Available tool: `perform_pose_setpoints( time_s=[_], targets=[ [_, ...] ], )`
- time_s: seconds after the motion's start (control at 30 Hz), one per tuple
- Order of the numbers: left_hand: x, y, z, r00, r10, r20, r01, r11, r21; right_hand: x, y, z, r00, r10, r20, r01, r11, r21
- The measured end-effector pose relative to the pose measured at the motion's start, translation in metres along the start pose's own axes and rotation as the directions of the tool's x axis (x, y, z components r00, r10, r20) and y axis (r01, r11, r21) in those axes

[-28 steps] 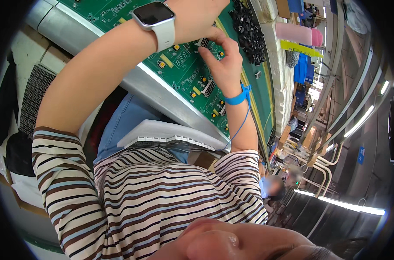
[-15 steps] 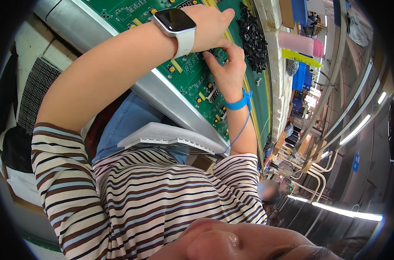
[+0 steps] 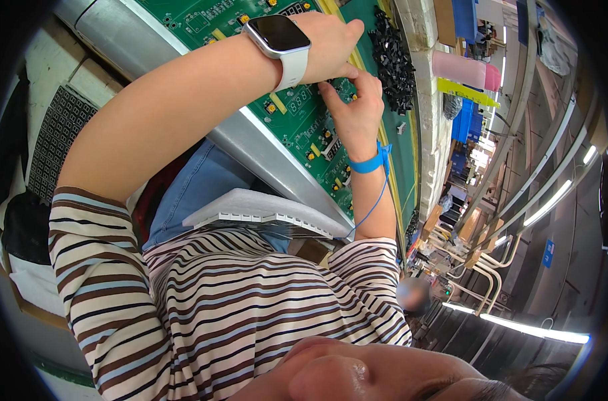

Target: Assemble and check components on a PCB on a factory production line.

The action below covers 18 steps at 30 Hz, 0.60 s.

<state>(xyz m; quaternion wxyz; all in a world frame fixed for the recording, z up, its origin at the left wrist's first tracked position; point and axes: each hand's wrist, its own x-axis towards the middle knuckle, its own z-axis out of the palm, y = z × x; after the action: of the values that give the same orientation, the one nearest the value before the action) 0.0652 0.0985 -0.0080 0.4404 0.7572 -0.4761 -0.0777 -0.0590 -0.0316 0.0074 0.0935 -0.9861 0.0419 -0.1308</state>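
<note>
My left hand (image 3: pixel 329 45), with a pale-strapped smartwatch (image 3: pixel 277 33) on its wrist, bends over a green circuit board (image 3: pixel 280 140). Most of its fingers are hidden beneath the hand. Close against it is my right hand (image 3: pixel 357 107), wearing a blue wrist strap (image 3: pixel 367 162) with a thin cord. The right thumb and fingers curl in toward the board, near a black part; whatever is between them cannot be made out. Yellow-and-black buttons (image 3: pixel 310 155) and white-framed digit displays (image 3: pixel 331 148) sit on the board.
A pile of small black parts (image 3: pixel 392 63) lies beyond the board, with a small white connector (image 3: pixel 401 127) near it. A metal rail (image 3: pixel 250 144) runs along the near side. A stack of digit displays (image 3: pixel 60 140) stands left. A pink bottle (image 3: pixel 464 70) is at right.
My left hand and its watch have shifted slightly right and down. The right hand has moved a little to the right, staying close to the left one over the board.
</note>
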Motion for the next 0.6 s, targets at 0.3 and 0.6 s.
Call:
perform_pose_setpoints(
  time_s=[0.3,0.6],
  targets=[
    [0.0,0.001,-0.001,1.0,0.0,0.014,-0.001,1.0,0.014,-0.001,-0.001,0.0,0.999,0.038,-0.011,-0.037,0.999,0.03],
    [0.002,0.0,0.0,0.999,0.033,0.028,-0.033,0.999,-0.023,0.0,-0.006,-0.016,1.0,0.013,-0.008,-0.013,0.997,0.07]
  ],
)
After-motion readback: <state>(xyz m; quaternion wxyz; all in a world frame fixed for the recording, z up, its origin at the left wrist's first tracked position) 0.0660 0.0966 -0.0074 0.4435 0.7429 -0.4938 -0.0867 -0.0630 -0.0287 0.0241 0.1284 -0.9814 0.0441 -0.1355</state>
